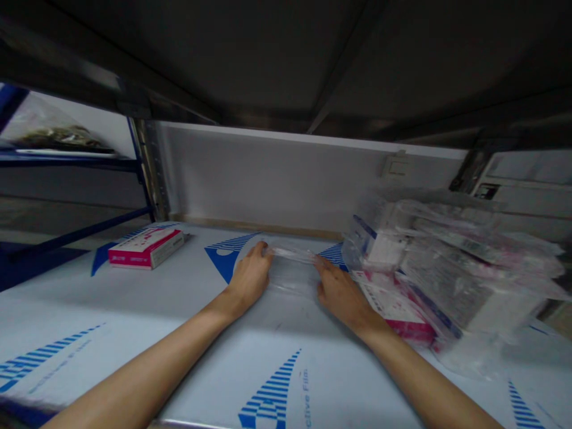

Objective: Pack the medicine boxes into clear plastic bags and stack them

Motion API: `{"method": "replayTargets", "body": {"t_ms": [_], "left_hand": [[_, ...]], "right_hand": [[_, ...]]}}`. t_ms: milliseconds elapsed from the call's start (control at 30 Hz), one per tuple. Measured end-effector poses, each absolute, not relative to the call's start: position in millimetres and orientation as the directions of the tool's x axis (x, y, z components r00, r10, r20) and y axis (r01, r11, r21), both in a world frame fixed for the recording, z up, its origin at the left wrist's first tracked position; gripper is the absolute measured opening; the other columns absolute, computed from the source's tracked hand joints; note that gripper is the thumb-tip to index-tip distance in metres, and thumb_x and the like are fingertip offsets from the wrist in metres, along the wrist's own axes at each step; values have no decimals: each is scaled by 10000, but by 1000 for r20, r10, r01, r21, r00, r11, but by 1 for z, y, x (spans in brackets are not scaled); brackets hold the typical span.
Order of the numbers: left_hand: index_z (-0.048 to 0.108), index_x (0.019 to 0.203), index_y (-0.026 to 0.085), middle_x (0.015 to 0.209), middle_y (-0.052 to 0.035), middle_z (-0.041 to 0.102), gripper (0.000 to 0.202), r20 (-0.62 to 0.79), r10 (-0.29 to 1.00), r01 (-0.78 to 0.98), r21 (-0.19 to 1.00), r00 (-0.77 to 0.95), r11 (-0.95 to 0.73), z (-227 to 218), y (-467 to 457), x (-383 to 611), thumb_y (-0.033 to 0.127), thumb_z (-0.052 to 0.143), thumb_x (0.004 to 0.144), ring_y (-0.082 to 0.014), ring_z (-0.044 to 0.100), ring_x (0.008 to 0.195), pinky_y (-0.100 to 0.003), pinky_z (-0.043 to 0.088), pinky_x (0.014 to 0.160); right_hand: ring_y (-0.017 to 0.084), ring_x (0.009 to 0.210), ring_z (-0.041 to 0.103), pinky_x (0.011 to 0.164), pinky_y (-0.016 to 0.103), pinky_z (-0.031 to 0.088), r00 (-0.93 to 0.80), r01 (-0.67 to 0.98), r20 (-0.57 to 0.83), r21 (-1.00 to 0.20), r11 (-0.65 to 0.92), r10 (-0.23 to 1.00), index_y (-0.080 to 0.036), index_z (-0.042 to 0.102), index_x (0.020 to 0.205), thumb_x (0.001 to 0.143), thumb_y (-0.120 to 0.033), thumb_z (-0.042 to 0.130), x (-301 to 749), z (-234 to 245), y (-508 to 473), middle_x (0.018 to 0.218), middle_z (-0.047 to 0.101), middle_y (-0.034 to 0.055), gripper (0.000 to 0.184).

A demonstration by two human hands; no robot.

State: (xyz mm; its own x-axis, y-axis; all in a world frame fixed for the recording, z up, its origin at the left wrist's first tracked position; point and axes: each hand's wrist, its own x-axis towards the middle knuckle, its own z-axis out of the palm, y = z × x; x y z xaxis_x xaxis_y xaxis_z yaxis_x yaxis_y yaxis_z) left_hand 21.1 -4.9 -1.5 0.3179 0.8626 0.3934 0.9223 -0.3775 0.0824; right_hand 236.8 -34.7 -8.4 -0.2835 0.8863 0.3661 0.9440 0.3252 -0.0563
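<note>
Across the near edge lies a shelf covered in blue-printed protective film (134,333). On it, the left hand (248,277) and right hand (342,295) pinch opposite ends of a flattened clear plastic bag (286,268) lying between them. Just right of the right hand, plastic-wrapped boxes (447,268) are heaped. Farther left sits a pink-and-white carton (147,247), before a white back panel (268,179).

Light: the shelf (134,333) is softly lit from the front; the board overhead (268,59) is left dim.
Shadow: a soft band is cast behind the left hand (250,277) and right hand (342,295).
Glare: a faint sheen is seen on the clear bag (290,256).
Blur: the bag pile (465,268) is smeared.
Distortion: edges are bowed near the frame sides.
</note>
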Motion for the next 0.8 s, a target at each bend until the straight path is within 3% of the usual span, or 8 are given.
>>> {"method": "replayTargets", "body": {"t_ms": [100, 200, 333, 467, 633, 800], "left_hand": [[673, 1151, 107, 1228, -168, 578, 279, 422, 839, 895, 123, 344, -429, 2, -6, 21, 156, 495, 941, -282, 627, 1144, -366, 515, 1012], [667, 1187, 121, 1237, -161, 568, 290, 394, 848, 888, 144, 354, -437, 10, -8, 19, 179, 545, 930, -283, 656, 1088, -385, 512, 1007], [574, 1350, 173, 1321, -157, 534, 572, 264, 865, 858, 183, 428, -480, 29, -17, 12, 205, 723, 798, -299, 664, 1068, -412, 505, 1000], [595, 1357, 250, 1308, -129, 573, 718, 62, 839, 813, 214, 541, -541, 41, -30, 1, 284, 822, 676, -310, 665, 1078, -394, 522, 958], [688, 1265, 317, 1381, -135, 604, 724, -84, 825, 815, 238, 558, -527, 38, -37, -10, 220, 867, 570, -347, 667, 1150, -427, 538, 946], [654, 1326, 331, 1491, -154, 538, 922, -121, 820, 813, 273, 560, -514, 34, -37, -15, 286, 931, 448, -412, 618, 1237, -514, 525, 985]], "right_hand": [[309, 1282, 605, 1111, 412, 453, -254, 922, 426, -164, 350, 868, -50, 653, 1283, 927, -168, 539, 236, -12, -30, 1324, 662, 226, 392], [309, 1281, 602, 1095, 419, 458, -235, 913, 434, -207, 350, 870, -62, 682, 1230, 898, -172, 614, 239, -11, -30, 1305, 666, 229, 356], [340, 1358, 527, 1127, 460, 414, -207, 937, 317, -207, 280, 926, -81, 625, 1321, 802, -129, 713, 244, 3, -39, 1451, 546, 246, 528], [344, 1296, 567, 1093, 430, 440, -232, 940, 83, -236, 245, 969, -111, 622, 1335, 690, -218, 823, 247, 24, -56, 1373, 616, 213, 684], [329, 1135, 645, 946, 407, 514, -283, 944, -136, -217, 250, 950, -207, 674, 1263, 627, -321, 827, 252, 38, -72, 1219, 697, 143, 664], [306, 1030, 674, 882, 387, 533, -381, 922, -185, -154, 356, 906, -217, 694, 1175, 574, -331, 835, 256, 37, -75, 1144, 708, 119, 628]]}}
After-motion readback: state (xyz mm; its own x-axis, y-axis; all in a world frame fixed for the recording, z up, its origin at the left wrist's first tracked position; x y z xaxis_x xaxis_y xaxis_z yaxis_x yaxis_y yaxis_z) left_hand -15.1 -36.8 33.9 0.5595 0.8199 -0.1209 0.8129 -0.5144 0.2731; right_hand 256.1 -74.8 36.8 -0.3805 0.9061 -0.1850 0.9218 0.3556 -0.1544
